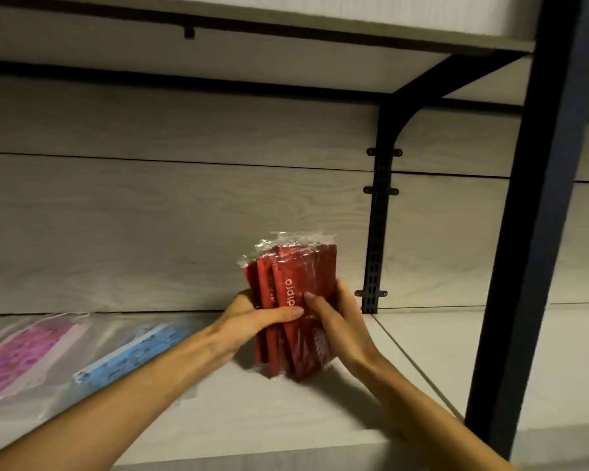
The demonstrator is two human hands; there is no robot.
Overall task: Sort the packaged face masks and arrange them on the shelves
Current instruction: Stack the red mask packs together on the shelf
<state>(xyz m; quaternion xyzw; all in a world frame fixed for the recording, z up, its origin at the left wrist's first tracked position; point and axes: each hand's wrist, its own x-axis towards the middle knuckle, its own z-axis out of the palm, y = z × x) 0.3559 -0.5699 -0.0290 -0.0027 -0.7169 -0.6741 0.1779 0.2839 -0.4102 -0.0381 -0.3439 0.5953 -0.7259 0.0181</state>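
A stack of several red face masks (295, 266) in clear plastic wrappers stands upright on its lower edge on the pale wooden shelf (238, 409). My left hand (252, 317) grips the stack from the left, thumb across its front. My right hand (334, 314) grips it from the right, fingers curled over the front wrapper. To the left, a packaged blue mask (140, 345) lies flat on the shelf. Farther left lies a packaged pink patterned mask (24, 348).
A dark metal upright (538, 212) stands at the right front of the shelf. A black slotted bracket (376, 232) runs up the back panel just right of the stack. Another shelf board (286, 18) hangs overhead.
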